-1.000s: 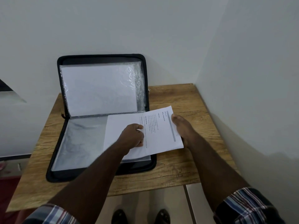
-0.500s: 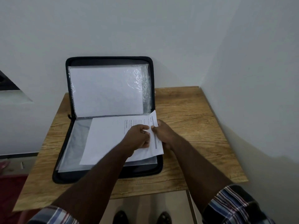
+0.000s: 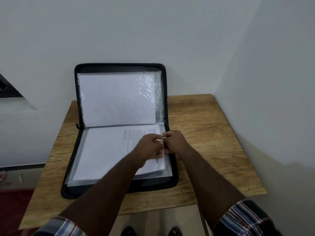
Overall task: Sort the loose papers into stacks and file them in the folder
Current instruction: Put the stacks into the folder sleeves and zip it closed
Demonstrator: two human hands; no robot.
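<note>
A black zip folder (image 3: 172, 179) lies open on the wooden table (image 3: 204, 133), its upper half leaning against the wall with a white sheet in a clear sleeve (image 3: 117, 99). A printed paper (image 3: 109, 150) lies almost fully inside the clear sleeve of the lower half. My left hand (image 3: 150, 148) pinches the sleeve's open right edge with curled fingers. My right hand (image 3: 173, 142) pinches the same edge right beside it, at the paper's right end.
The table stands in a corner, walls behind and to the right. A dark red rug (image 3: 13, 210) lies on the floor at left. My shoes (image 3: 150, 231) show below the table's front edge.
The paper has slid left from hanging over the folder's right side to lying inside the lower sleeve. Both hands moved left with it and came together at the sleeve's right edge.
</note>
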